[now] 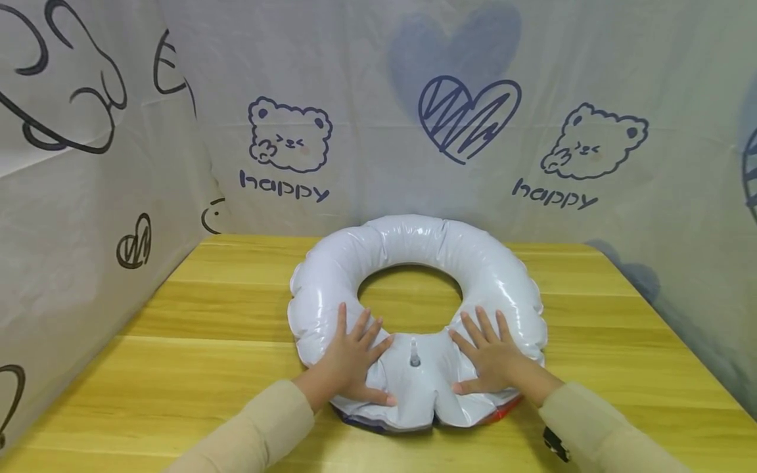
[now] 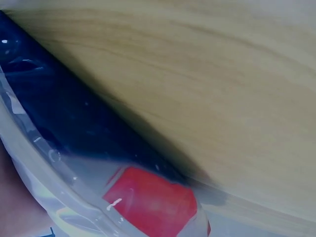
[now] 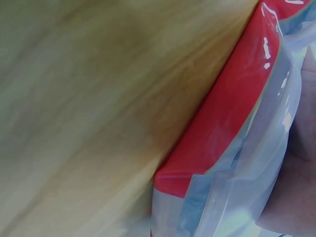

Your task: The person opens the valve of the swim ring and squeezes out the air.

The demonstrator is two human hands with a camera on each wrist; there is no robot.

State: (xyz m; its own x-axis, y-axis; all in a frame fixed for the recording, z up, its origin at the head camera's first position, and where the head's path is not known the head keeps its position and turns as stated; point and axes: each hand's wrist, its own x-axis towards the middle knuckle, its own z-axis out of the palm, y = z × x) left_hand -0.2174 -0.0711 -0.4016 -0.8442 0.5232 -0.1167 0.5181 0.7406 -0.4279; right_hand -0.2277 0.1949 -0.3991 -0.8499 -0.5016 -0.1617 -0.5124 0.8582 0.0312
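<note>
A white inflatable swim ring [image 1: 408, 236] lies flat on the wooden table, its near part sagging and creased. My left hand [image 1: 353, 361] presses on the ring's near left side with fingers spread. On the near right side my right hand [image 1: 493, 360] presses down the same way, fingers spread. Between the hands a clear air valve [image 1: 414, 355] stands up from the ring. The ring's underside shows dark blue and a red patch [image 2: 153, 202] in the left wrist view, and a red band [image 3: 222, 118] in the right wrist view.
The yellow wood-grain table [image 1: 195, 348] extends on both sides of the ring. Behind it hangs a pale cloth [image 1: 378, 151] printed with hearts and bear faces, and another printed cloth [image 1: 77, 230] covers the left side. A small dark object [image 1: 556, 444] shows under the right sleeve.
</note>
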